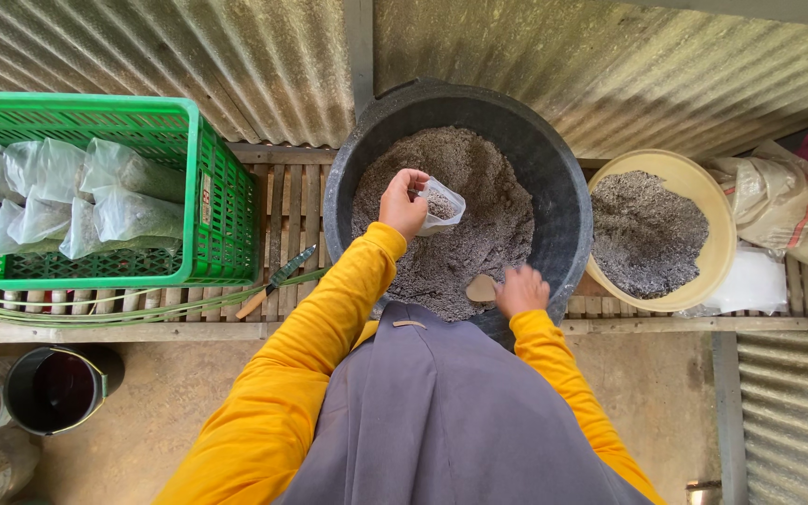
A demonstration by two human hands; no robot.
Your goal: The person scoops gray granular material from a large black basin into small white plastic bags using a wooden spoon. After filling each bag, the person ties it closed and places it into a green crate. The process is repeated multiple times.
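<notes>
The left hand [403,201] pinches a small clear bag [441,208] open over the grey mix [479,234]. Below it, the right hand [521,290] closes around a pale scoop [481,287]. If the pinch loosens, the bag's mouth may fold and the mix would probably spill beside it.

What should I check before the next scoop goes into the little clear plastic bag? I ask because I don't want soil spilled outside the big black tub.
1. Small clear plastic bag held by the left hand over the big black round tub: ok.
2. Bag mouth open: cannot tell; it faces away.
3. Bag has room: ok; only a little grey mix shows inside.
4. Right hand grips the pale tan scoop at the grey soil mix: ok.
5. Scoop loaded: cannot tell; the hand covers it.
6. Green plastic crate with filled bags has space: cannot tell.
</notes>
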